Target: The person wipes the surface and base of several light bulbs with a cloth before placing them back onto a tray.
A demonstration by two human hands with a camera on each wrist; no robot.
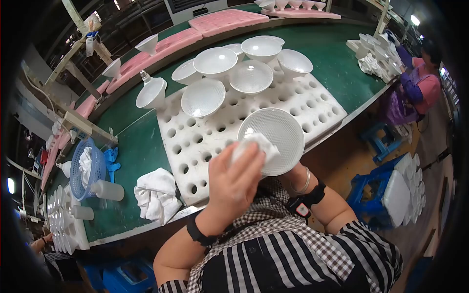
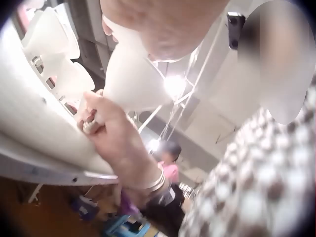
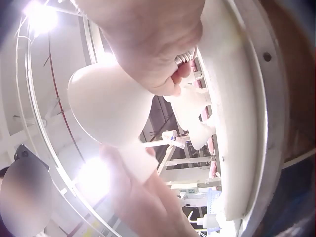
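Observation:
My right hand (image 3: 148,44) grips a white reflector bulb (image 1: 286,146) by its metal screw base (image 3: 183,58). The bulb's round, textured face tilts up towards me in the head view. Across that face my left hand (image 1: 234,176) presses a bunched white cloth (image 1: 267,149), pinched between fingers and thumb. Seen from below in the left wrist view, the bulb's smooth cone (image 2: 131,81) lies between both hands. Just beyond stands a white foam block (image 1: 215,141) full of holes, with several more bulbs (image 1: 202,97) upright at its far side.
The foam block lies on a green bench (image 1: 132,146). Left of it are a crumpled white cloth (image 1: 157,193), a white bottle (image 1: 107,190) and a blue basket (image 1: 95,168). Pink foam strips (image 1: 229,20) line the back. Another person (image 1: 422,83) sits at right, near blue stools (image 1: 378,141).

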